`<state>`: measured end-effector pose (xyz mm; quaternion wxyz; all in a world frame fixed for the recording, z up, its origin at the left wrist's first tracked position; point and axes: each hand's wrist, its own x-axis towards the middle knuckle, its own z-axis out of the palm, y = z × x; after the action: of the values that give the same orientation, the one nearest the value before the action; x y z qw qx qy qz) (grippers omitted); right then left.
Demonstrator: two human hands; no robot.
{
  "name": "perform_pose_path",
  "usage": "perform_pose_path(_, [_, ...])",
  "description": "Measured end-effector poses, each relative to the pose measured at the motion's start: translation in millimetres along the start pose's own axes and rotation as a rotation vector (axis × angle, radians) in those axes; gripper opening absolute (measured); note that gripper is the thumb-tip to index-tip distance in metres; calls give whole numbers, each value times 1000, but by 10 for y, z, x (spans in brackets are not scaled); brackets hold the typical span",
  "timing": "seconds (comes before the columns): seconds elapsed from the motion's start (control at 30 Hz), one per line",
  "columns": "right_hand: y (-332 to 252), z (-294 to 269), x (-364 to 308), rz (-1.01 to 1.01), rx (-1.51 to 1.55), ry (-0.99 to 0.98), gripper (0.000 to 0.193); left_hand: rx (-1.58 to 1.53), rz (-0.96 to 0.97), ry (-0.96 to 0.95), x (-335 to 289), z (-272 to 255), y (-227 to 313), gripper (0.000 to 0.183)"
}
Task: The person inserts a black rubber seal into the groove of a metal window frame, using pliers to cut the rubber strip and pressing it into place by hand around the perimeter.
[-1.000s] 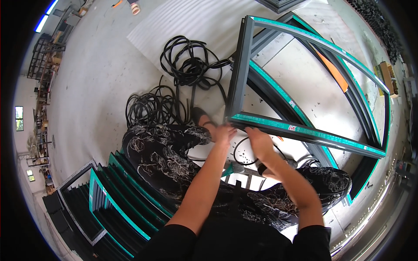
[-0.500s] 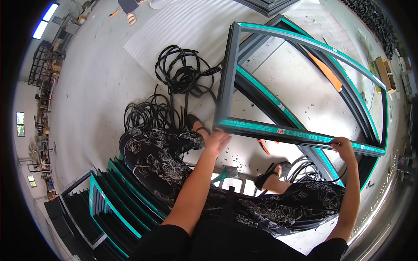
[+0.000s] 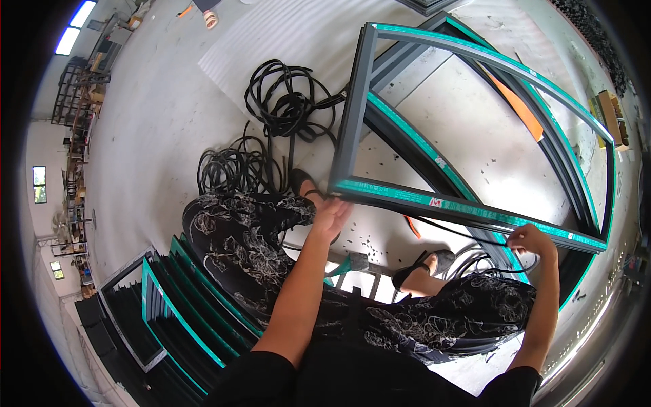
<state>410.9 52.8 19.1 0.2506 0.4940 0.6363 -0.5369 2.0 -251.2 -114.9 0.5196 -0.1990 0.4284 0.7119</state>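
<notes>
A dark grey window frame [image 3: 355, 122] with green protective film and a curved upper side lies tilted across other frames in front of me. My left hand [image 3: 331, 217] grips its near left corner, the fingertips partly hidden by the frame. Just below the near edge, toward the right, my right hand [image 3: 531, 241] is closed, pinching a thin black rubber strip [image 3: 468, 237]. The strip stretches leftward under the frame's near edge, and its other end trails from the right hand toward a loose coil [image 3: 475, 261] on the floor.
Tangled black strip coils [image 3: 288, 102] lie left of the frame. Stacked green-filmed frames [image 3: 186, 305] stand at my left. An orange piece [image 3: 512, 102] shows inside the frames. A cardboard box [image 3: 610, 115] sits at far right. My legs flank a small stand [image 3: 352, 264].
My right hand has moved slightly left and down, off the frame's edge. The black strip now shows stretched below that edge. My left hand stays at the corner, its fingers more curled.
</notes>
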Motion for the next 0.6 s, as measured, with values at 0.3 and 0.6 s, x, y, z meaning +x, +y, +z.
perform_pose_path(0.3, [-8,-87,-308,-179,499,-249,17,95,160,148,164,-76,-129,6])
perform_pose_path(0.6, [227,57,-46,-92,194,113,13,247,215,215,232,-99,-220,14])
